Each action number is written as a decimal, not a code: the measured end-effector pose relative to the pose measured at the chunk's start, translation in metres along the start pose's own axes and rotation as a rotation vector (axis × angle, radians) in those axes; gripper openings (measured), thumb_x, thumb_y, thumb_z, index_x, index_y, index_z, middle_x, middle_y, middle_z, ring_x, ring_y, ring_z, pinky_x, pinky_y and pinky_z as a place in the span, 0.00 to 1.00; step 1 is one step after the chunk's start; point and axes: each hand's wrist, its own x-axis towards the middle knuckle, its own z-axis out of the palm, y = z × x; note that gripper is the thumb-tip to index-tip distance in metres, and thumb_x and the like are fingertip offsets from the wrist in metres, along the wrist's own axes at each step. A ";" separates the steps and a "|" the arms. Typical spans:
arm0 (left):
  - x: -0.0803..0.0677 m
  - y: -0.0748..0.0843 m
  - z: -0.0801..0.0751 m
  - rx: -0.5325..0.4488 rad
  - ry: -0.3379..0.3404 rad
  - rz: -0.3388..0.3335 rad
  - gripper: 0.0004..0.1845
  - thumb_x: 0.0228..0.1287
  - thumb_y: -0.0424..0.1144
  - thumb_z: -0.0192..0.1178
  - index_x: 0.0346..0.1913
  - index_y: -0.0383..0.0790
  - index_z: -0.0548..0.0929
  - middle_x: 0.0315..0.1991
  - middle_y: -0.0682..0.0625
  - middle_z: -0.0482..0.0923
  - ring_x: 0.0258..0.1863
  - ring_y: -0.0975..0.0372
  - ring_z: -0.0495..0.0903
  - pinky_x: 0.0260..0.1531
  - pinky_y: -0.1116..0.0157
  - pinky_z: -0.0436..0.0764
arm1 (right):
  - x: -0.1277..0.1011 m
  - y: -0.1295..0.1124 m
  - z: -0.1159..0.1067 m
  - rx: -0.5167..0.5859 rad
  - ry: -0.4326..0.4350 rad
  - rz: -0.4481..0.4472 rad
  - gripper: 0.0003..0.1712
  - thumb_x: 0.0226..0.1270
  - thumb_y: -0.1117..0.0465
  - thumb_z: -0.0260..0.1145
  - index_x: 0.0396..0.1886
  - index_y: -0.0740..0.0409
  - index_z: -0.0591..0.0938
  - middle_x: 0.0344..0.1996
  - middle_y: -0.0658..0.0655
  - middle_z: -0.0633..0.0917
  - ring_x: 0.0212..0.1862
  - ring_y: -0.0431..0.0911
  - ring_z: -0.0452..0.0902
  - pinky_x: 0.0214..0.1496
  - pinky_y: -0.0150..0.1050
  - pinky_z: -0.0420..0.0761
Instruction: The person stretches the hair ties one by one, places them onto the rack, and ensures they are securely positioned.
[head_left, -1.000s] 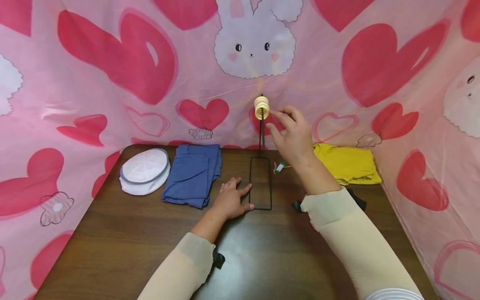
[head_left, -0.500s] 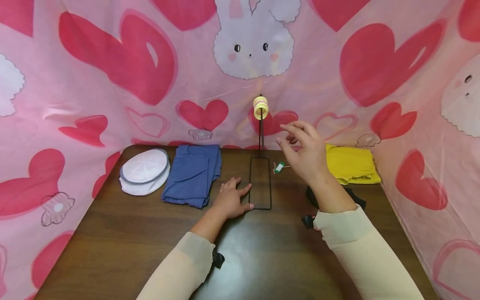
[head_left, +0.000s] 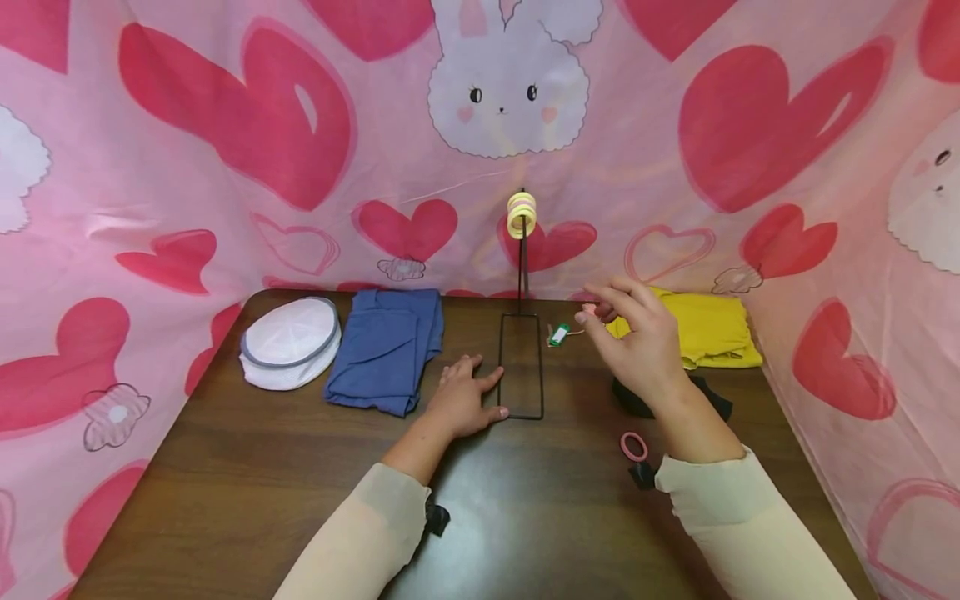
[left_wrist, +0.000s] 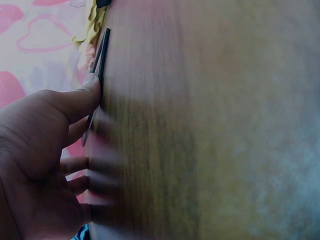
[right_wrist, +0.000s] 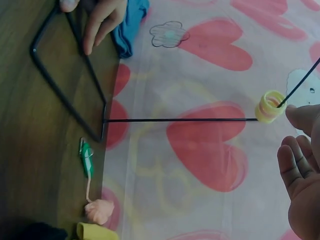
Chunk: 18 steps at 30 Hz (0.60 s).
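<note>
A pink cloth printed with red hearts and white bunnies hangs behind and beside a dark wooden table. In the head view the left hand lies flat on the table, fingers straight, thumb tip touching the 9 o'clock side of the black wire stand; the stand's upright rod carries a stack of yellow rings at 12 o'clock. The right hand hovers above the table at 3 o'clock of the stand, fingers loosely bent and apart, gripping nothing. A pink ring lies on the table at 6 o'clock of that hand, beside the wrist. A green tag lies just right of the stand base, a yellow cloth at 3 o'clock, a folded blue cloth and a white cap at 9 o'clock. In the left wrist view the left hand rests against the wood, thumb on the stand wire. In the right wrist view the right hand's fingers are spread, near the yellow rings but not touching them
</note>
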 end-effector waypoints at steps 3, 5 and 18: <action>-0.001 0.000 -0.001 -0.002 -0.002 0.001 0.40 0.67 0.63 0.66 0.79 0.60 0.66 0.83 0.43 0.51 0.83 0.46 0.44 0.79 0.45 0.43 | -0.008 0.001 -0.005 0.001 -0.028 0.017 0.24 0.55 0.69 0.81 0.54 0.60 0.89 0.45 0.58 0.87 0.35 0.47 0.84 0.47 0.22 0.79; -0.001 0.001 -0.002 -0.008 -0.007 0.000 0.41 0.67 0.62 0.66 0.79 0.60 0.66 0.83 0.43 0.50 0.83 0.46 0.44 0.79 0.45 0.43 | -0.014 0.001 -0.007 -0.005 -0.052 0.028 0.26 0.53 0.70 0.81 0.55 0.60 0.89 0.45 0.57 0.87 0.35 0.46 0.83 0.45 0.23 0.79; 0.000 0.000 0.000 -0.004 -0.013 -0.004 0.41 0.67 0.63 0.65 0.80 0.61 0.64 0.83 0.43 0.50 0.83 0.47 0.43 0.79 0.45 0.43 | -0.061 0.015 -0.021 -0.037 -0.237 0.033 0.30 0.51 0.70 0.82 0.57 0.56 0.88 0.42 0.51 0.88 0.36 0.42 0.83 0.44 0.25 0.81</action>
